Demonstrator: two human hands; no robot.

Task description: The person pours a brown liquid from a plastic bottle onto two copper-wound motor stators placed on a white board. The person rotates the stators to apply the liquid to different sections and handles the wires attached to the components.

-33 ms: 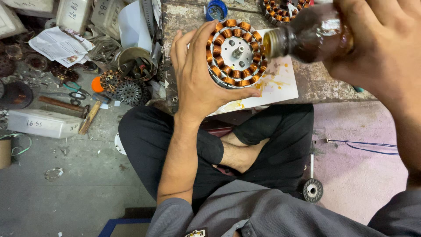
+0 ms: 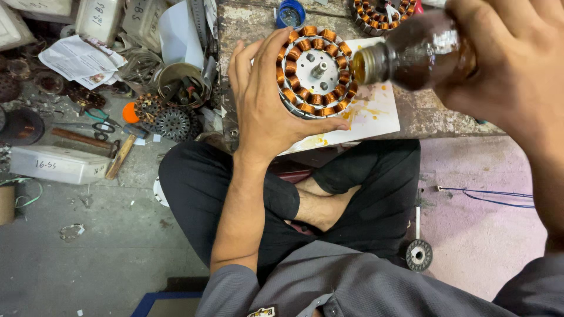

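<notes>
the wound stator (image 2: pixel 316 71) sits on the stained white sheet (image 2: pixel 376 117) on the counter (image 2: pixel 247 23), the left hand (image 2: pixel 267 105) clamped round its left rim. the brown bottle (image 2: pixel 411 53), clamped in the right hand (image 2: pixel 511 64), lies just right of the stator, long axis nearly level, mouth over the right-hand coils. nothing differs from the earlier frame.
</notes>
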